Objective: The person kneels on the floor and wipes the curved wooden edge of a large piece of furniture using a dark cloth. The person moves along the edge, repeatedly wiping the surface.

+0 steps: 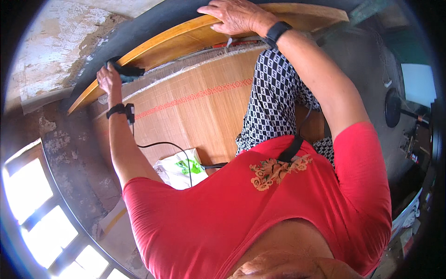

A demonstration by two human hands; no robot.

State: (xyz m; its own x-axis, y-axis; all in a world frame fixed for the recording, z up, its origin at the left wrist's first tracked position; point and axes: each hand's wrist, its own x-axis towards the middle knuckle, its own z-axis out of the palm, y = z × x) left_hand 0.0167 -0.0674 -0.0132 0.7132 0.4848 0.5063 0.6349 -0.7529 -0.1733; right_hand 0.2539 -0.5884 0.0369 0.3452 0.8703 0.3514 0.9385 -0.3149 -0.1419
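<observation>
A long varnished wooden board [167,35], bent by the lens, runs across the top of the view. At its left part, my left hand [109,79] holds a dark cloth [129,70] against the board's edge. My right hand [237,17] grips the board's upper edge further right, with the thumb on the near side and the fingers reaching over; some fingertips are hard to make out. Both wrists wear black bands, and the left one carries a small device with a black cable.
A woven mat [195,104] with a red patterned stripe lies below the board. A white plastic bag [183,167] with green print rests on it, by my body. My patterned trouser leg [271,101] is on the mat's right side. A worn wall [59,45] stands beyond the board.
</observation>
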